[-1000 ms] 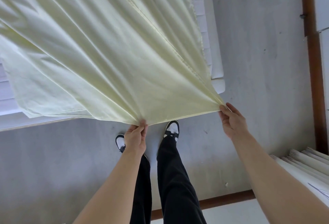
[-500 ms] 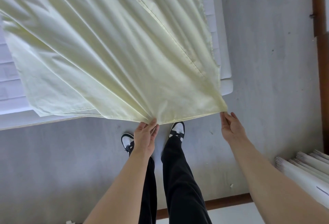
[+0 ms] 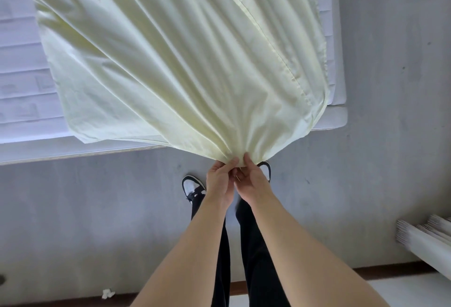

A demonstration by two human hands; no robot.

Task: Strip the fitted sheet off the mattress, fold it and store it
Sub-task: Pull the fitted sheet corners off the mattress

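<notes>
The pale yellow fitted sheet (image 3: pixel 185 62) — thin, smooth cloth with a stitched hem — fans in long pleats from one gathered point above the grey floor (image 3: pixel 73 221). The left hand (image 3: pixel 220 181) and right hand (image 3: pixel 251 182), touching, both pinch that bunch. Its far part drapes over the white mattress (image 3: pixel 24 87) — bare at its near edge.
</notes>
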